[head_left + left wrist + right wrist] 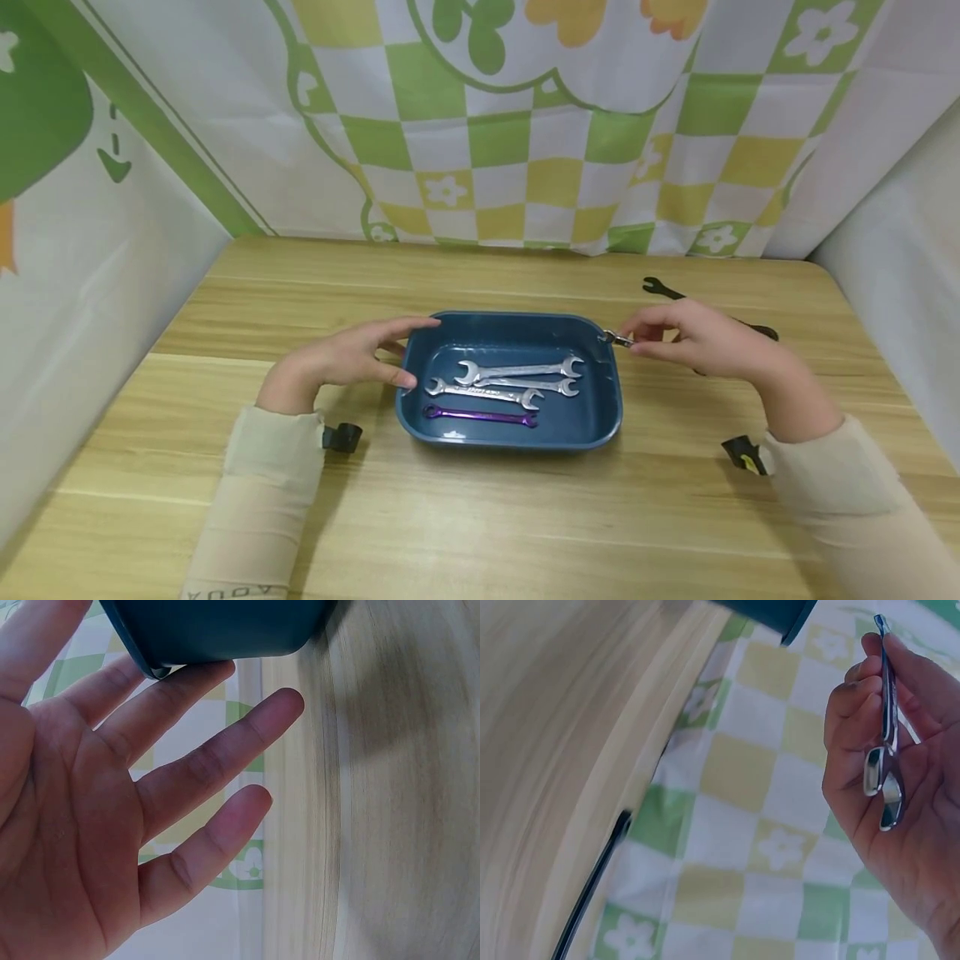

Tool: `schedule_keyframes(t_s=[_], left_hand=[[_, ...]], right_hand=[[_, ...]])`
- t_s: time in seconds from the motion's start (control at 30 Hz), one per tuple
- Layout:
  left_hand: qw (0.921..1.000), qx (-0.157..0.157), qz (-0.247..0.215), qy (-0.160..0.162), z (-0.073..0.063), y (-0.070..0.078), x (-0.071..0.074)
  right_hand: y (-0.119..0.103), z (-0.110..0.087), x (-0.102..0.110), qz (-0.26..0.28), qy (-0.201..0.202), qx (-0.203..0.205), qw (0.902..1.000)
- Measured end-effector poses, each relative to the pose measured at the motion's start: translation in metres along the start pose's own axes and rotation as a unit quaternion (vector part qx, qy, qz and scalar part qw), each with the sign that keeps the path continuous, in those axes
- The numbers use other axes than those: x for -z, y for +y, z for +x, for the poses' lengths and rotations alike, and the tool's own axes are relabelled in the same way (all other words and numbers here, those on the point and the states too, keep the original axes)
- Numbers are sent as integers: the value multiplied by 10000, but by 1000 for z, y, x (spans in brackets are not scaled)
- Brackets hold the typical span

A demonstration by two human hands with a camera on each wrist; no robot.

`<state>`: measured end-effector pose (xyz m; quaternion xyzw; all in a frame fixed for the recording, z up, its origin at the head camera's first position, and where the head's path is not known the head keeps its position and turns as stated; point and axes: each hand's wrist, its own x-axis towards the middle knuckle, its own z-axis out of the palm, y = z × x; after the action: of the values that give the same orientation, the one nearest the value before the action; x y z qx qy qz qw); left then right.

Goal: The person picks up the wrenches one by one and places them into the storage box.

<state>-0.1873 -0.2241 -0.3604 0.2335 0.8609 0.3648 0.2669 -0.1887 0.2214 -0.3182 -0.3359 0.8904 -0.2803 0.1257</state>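
A blue plastic bin (510, 445) stands on the table. Three silver open-end wrenches (517, 369) lie inside it beside a purple wrench (480, 415). My left hand (352, 358) is at the bin's left end, thumb over the rim and index finger by the back corner. In the left wrist view its fingers (202, 765) are spread and nearly straight, some against the bin's outer wall. My right hand (697, 337) pinches another silver wrench (889, 705), whose tip is at the bin's right back corner. One jaw end of that wrench hangs over the palm.
A black wrench (663, 289) lies on the wooden table (465, 525) behind my right hand, partly hidden by it. A checkered green, yellow and white cloth (495, 167) hangs along the table's back edge. Dark wrist mounts (342, 437) show at both sleeves.
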Motion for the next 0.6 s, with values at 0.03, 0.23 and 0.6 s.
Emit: schedule_keyframes(t_s=[0.03, 0.23, 0.6], left_hand=[[10000, -10, 12, 0, 0, 0, 0], [10000, 34, -84, 15, 0, 0, 0], [10000, -40, -57, 17, 0, 1, 0]], right_hand=[[-2, 3, -1, 33, -44, 46, 10000], [-20, 23, -11, 288, -336, 337, 9985], [-50, 60, -42, 440, -1078, 1339, 9841]])
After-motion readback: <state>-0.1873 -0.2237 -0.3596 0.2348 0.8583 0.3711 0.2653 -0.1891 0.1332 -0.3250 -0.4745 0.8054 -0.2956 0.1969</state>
